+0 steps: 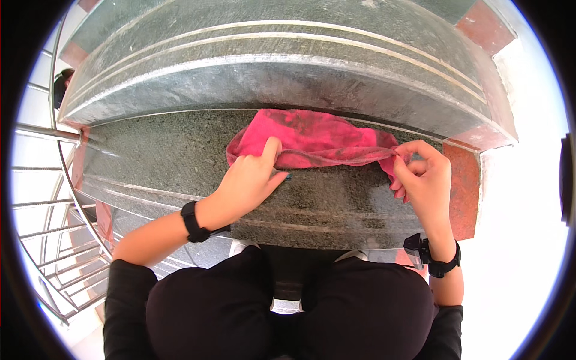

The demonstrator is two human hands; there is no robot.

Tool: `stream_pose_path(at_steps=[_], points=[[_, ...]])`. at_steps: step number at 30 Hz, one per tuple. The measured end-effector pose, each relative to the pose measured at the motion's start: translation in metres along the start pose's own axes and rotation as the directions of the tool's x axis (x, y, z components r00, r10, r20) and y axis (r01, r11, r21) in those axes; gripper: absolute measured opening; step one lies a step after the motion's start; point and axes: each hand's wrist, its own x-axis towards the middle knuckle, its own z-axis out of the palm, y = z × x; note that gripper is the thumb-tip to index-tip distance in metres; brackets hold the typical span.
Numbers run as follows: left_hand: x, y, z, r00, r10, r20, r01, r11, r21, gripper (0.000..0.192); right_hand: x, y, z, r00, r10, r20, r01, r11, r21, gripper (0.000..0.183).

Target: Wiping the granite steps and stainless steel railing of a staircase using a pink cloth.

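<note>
A pink cloth (pixel 310 130) with dark stains lies spread and partly folded on a dark green stone stair tread (pixel 180 144), close to the riser behind it. At its right end, my right hand (pixel 418 168) pinches the rolled edge between thumb and fingers, and a corner hangs down beside the fingers. My left hand (pixel 252 177) is at the cloth's left front part, with the index finger on the fabric and the thumb apart, over the tread. Whether the left fingers grip any fabric is not clear.
Beyond the tread rises another step with a stone riser (pixel 279 85). A metal stair railing (pixel 54 132) runs down the left side, with part of a person (pixel 62 87) behind it. A white wall (pixel 517 193) stands at the right. Lower steps show beneath my legs.
</note>
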Motion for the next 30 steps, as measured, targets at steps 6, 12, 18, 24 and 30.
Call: stream_pose_path(at_steps=[6, 12, 18, 24, 30], points=[[0.008, 0.007, -0.003, 0.994, -0.084, 0.074, 0.091, 0.991, -0.100, 0.027, 0.002, -0.008, -0.012, 0.998, 0.058, 0.018, -0.060, 0.988, 0.143, 0.009], [0.034, 0.039, -0.022, 0.873, -0.173, -0.456, -0.286, 0.575, -0.766, 0.018, 0.015, -0.005, -0.007, 0.932, -0.116, -0.345, 0.252, 0.889, 0.381, 0.014], [0.095, 0.021, -0.030, 0.634, 0.772, -0.042, -0.722, 0.611, 0.324, 0.045, 0.063, 0.042, -0.002, 0.355, -0.935, -0.022, 0.782, 0.310, -0.542, 0.049], [0.124, 0.010, -0.018, 0.603, 0.783, 0.156, -0.641, 0.359, 0.678, 0.062, 0.110, 0.063, -0.001, 0.374, -0.816, 0.441, 0.800, 0.042, -0.599, 0.063], [0.104, -0.029, -0.016, 0.744, 0.565, 0.357, -0.636, 0.434, 0.638, 0.068, 0.118, 0.088, -0.003, 0.372, -0.651, 0.662, 0.879, 0.019, -0.476, 0.062]])
